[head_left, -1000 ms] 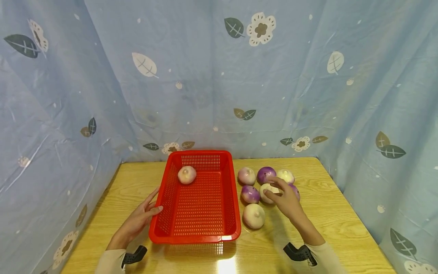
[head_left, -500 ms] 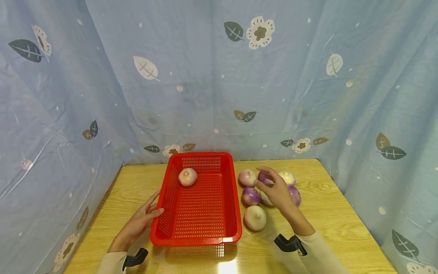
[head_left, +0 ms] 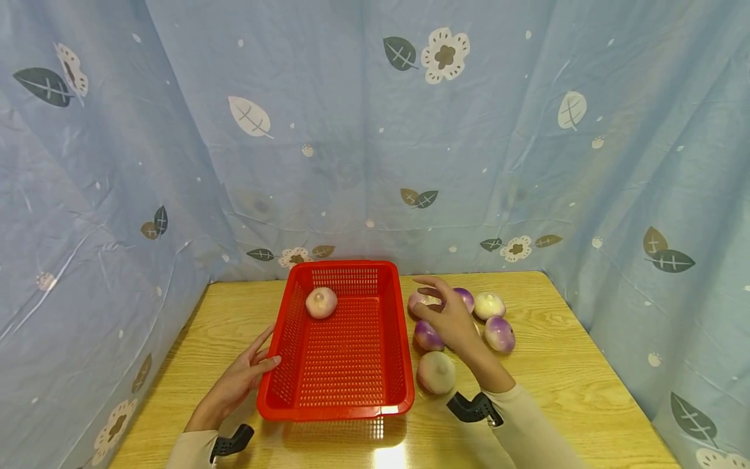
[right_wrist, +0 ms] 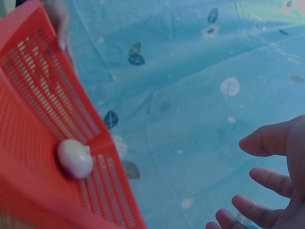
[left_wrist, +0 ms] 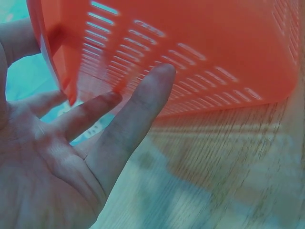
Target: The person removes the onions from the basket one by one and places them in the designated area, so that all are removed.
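A red plastic basket (head_left: 342,348) with slotted walls sits on the table, a pale pink onion (head_left: 321,303) in its far left corner. At its left side is my left hand (head_left: 234,381), thumb at the rim and straight, spread fingers along the outer wall. My right hand (head_left: 448,319) hovers over the group of onions right of the basket, fingers spread and thumb apart. Directly under its fingertips lies a pinkish onion (head_left: 416,299), partly hidden. A purple onion (head_left: 428,336) shows beneath the thumb side, and a cream onion (head_left: 436,373) lies nearer me.
More onions lie right of my hand: a purple one (head_left: 465,299), a cream one (head_left: 489,305) and a purple-white one (head_left: 500,335). Another pale onion is mostly hidden under the hand. A blue patterned curtain (head_left: 375,163) surrounds the wooden table (head_left: 562,378).
My right hand has moved left and slightly away from me, from the pale onion in the middle of the group to the pinkish onion near the basket. The left hand stays at the basket.
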Available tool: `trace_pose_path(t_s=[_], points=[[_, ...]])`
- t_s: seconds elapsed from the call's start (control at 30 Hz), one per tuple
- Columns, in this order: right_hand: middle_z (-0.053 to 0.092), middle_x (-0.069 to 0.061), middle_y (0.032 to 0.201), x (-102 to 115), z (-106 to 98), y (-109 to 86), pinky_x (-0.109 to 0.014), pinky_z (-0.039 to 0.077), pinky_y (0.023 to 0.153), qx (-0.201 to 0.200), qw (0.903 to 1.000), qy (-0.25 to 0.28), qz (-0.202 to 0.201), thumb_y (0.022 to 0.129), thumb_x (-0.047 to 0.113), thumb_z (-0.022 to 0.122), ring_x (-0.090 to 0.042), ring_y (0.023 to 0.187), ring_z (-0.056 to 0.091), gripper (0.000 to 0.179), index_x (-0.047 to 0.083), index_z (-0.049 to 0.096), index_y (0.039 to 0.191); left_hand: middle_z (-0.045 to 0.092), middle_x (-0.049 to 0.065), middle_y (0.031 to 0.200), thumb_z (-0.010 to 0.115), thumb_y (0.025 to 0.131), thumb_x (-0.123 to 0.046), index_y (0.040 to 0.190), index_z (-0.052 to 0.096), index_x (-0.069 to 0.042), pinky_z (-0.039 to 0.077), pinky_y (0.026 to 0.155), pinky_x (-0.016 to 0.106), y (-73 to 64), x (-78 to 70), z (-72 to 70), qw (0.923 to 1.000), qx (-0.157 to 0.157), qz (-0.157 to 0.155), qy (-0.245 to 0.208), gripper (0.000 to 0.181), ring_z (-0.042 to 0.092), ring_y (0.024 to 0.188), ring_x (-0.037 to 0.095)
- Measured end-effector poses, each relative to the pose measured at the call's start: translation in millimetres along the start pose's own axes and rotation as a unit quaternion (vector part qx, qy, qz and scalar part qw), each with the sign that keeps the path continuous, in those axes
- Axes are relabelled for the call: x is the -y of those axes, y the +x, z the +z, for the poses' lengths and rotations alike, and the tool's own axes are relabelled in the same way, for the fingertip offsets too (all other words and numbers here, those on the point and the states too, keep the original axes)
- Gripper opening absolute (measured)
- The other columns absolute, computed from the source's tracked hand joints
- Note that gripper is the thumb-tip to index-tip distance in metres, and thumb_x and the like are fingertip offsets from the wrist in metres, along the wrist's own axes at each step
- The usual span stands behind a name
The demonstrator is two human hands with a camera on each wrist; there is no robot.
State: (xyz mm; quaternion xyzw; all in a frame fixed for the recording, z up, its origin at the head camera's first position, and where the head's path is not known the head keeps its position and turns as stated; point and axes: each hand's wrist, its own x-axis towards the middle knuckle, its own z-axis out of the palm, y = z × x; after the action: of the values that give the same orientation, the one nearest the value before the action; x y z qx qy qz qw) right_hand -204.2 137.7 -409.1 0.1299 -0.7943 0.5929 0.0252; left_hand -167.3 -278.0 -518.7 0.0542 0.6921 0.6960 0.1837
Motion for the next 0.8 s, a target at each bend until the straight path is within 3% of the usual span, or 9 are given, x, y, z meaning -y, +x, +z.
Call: trace_pose_path(t_s=[0.23,0.4,0.6,0.8], points=[[0.051,-0.008,0.145,11.7,18.9,2.0,-0.050,0.048,0.102,0.022,0.9993,0.029,-0.006,0.091,0.018,0.068,-0.033,0.131,0.050,0.045,0.020,0.055,0.135,0.029,0.029,0.154,0.052,0.102,-0.019,0.159,0.002,-0.032,0.055,0.093,0.045,-0.2,-1.2,1.1,1.0000,-0.003,-0.005,0.001,0.076,0.057,0.124,0.035],[0.052,-0.008,0.142,22.3,34.0,3.8,-0.044,0.050,0.099,0.039,0.9987,0.031,-0.010,0.092,0.020,0.069,-0.030,0.129,0.051,0.043,0.021,0.057,0.132,0.029,0.028,0.154,0.051,0.102,-0.018,0.159,0.003,-0.033,0.056,0.093,0.046,0.4,-2.2,0.4,1.0000,-0.007,-0.005,0.005,0.076,0.058,0.124,0.036],[0.048,-0.008,0.145,19.4,54.2,13.6,-0.044,0.051,0.096,0.058,0.9967,0.054,-0.015,0.091,0.015,0.068,-0.031,0.128,0.051,0.046,0.018,0.055,0.135,0.029,0.027,0.154,0.052,0.102,-0.018,0.159,0.003,-0.034,0.056,0.092,0.047,0.7,-1.6,-0.3,0.9999,-0.010,-0.006,0.004,0.076,0.058,0.123,0.036],[0.045,-0.010,0.146,19.1,71.4,21.7,-0.045,0.053,0.095,0.072,0.9925,0.099,0.007,0.090,0.015,0.069,-0.034,0.130,0.050,0.052,0.021,0.050,0.138,0.029,0.028,0.155,0.051,0.102,-0.017,0.159,0.003,-0.033,0.056,0.091,0.048,0.4,-2.1,1.2,0.9998,-0.014,-0.012,0.003,0.076,0.058,0.123,0.037]])
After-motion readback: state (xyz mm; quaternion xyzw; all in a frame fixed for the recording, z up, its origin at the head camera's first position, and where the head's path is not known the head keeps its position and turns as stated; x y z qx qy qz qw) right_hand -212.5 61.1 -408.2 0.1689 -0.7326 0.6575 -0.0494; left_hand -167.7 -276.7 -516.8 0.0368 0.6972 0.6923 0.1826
